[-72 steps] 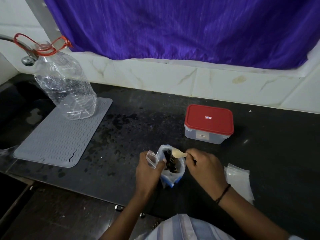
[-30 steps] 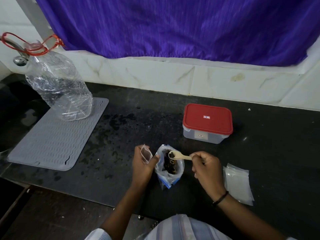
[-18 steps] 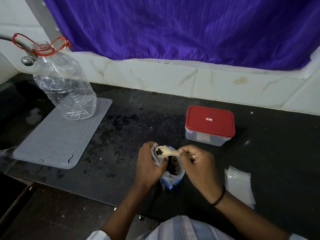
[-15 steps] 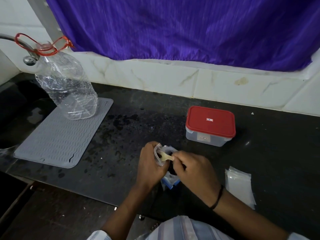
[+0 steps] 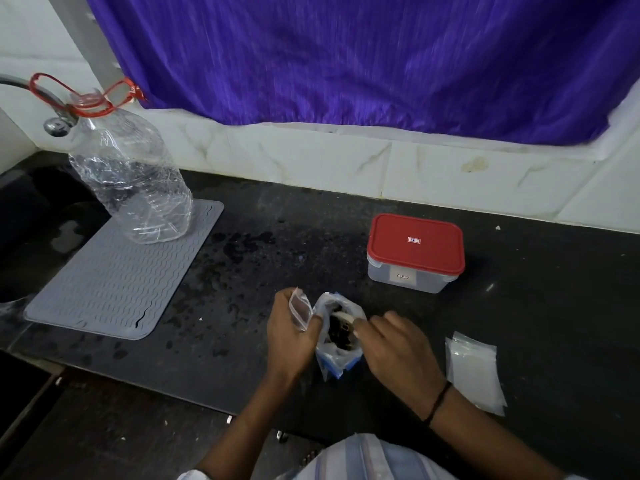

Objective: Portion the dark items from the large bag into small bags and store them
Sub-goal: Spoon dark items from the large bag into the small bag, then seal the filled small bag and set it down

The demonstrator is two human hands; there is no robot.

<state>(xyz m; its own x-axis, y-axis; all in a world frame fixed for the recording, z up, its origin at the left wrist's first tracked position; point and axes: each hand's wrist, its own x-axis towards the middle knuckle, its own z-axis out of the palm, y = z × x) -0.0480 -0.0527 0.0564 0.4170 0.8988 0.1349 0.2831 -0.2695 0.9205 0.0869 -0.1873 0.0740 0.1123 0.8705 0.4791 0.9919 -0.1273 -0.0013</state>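
Note:
The large clear bag (image 5: 337,358) with a blue bottom stands open on the black counter (image 5: 540,306), and dark items (image 5: 337,332) show inside it. My left hand (image 5: 292,336) holds a small clear zip bag (image 5: 300,309) upright just left of the large bag's mouth. My right hand (image 5: 391,344) grips a pale wooden spoon (image 5: 346,318) whose bowl is down inside the large bag. A flat stack of small clear bags (image 5: 474,370) lies to the right of my right wrist.
A clear box with a red lid (image 5: 415,252) sits shut behind the bag. On a grey ribbed mat (image 5: 114,278) at the left stands a clear plastic bottle (image 5: 131,178). A dark sink (image 5: 31,216) lies at the far left. The counter's front edge runs just below my hands.
The spoon went from the large bag over to the small bag in my left hand with dark items on it, then came back down into the large bag.

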